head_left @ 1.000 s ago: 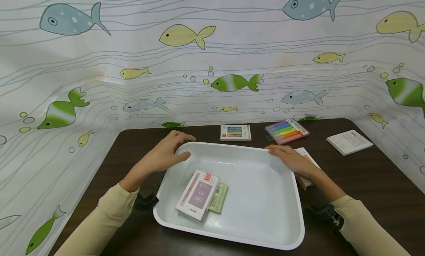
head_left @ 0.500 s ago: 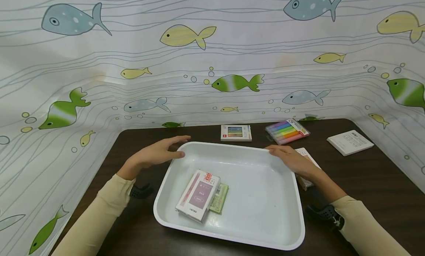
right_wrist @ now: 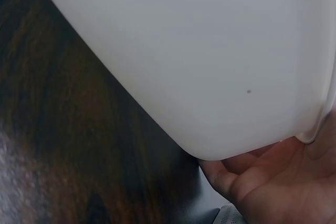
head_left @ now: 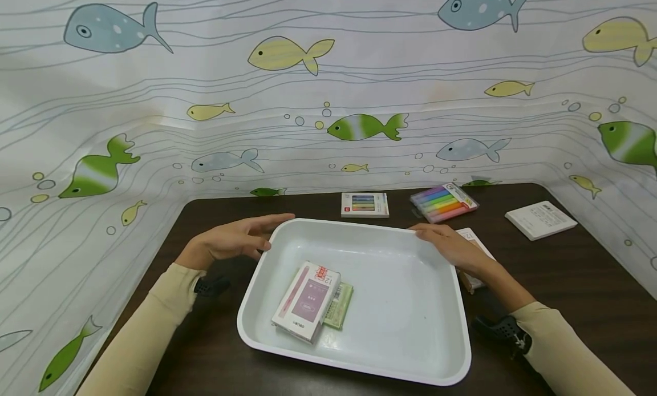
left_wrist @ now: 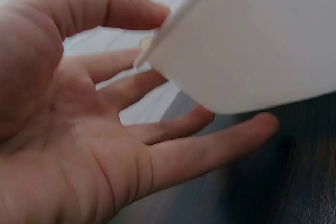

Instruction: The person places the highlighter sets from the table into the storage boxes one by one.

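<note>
A white rectangular tray (head_left: 400, 304) stands at a slant on the dark table. Inside lie a white-and-purple box (head_left: 312, 299) marked "deli" and, partly under it, a green packet (head_left: 340, 307). My left hand (head_left: 231, 239) is at the far left corner with fingers extended; in the left wrist view its thumb (left_wrist: 142, 17) meets the rim and the fingers reach outside the tray wall (left_wrist: 252, 51). My right hand (head_left: 457, 250) grips the far right corner, thumb over the rim. Its fingers are tucked below the tray (right_wrist: 199, 66) in the right wrist view, partly hidden.
Behind the tray lie a box of coloured sticks (head_left: 364, 205) and a clear pack of bright markers (head_left: 443, 203). A white box (head_left: 540, 219) lies at the right. Another box (head_left: 474, 239) is partly covered by my right hand. A fish-patterned sheet (head_left: 308, 139) encloses the table (head_left: 205, 350).
My left hand has moved left and slightly down, from over the tray's far left corner to outside it, thumb now at the rim. The right hand and the tray stay put.
</note>
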### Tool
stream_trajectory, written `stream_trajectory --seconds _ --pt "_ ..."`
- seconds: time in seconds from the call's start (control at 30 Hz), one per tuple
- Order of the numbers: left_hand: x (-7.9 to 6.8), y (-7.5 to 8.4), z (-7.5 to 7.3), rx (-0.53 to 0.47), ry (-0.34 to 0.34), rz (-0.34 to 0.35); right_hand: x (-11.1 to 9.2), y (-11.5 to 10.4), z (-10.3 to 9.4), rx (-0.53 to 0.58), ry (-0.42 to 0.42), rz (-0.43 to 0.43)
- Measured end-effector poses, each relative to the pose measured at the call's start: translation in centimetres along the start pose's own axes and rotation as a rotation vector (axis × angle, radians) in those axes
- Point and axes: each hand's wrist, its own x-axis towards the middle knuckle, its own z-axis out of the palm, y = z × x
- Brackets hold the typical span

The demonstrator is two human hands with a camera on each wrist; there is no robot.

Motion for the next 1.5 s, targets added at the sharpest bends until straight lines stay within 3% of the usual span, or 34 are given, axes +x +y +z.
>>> stream_trajectory --seconds 0.23,0.47,0.7,0.93,1.2,1.5 --pt "0.1 -1.5 -0.9 -0.133 -0.08 0.081 0.1 0.1 0.0 -0.002 0.005 -0.001" --pt "0.2 -3.0 -0.9 -0.246 -0.087 0.105 -0.1 -0.1 0.3 0.021 0.003 -0.001" --pt "0.1 -4.5 -1.6 -0.249 -0.05 0.123 -0.1 0.1 0.3 -0.007 0.02 0.017" --pt "-0.2 -5.0 -1.7 -0.217 -0.017 0.119 -0.1 0.2 0.2 -0.032 0.031 0.028" --pt "-0.3 -5.1 -1.6 -0.233 -0.007 0.117 0.0 -0.2 -0.7 0.122 -0.018 -0.081" --pt "-0.1 -4.9 -1.7 -0.244 -0.03 0.117 -0.9 -0.7 -2.6 0.036 0.087 -0.159"
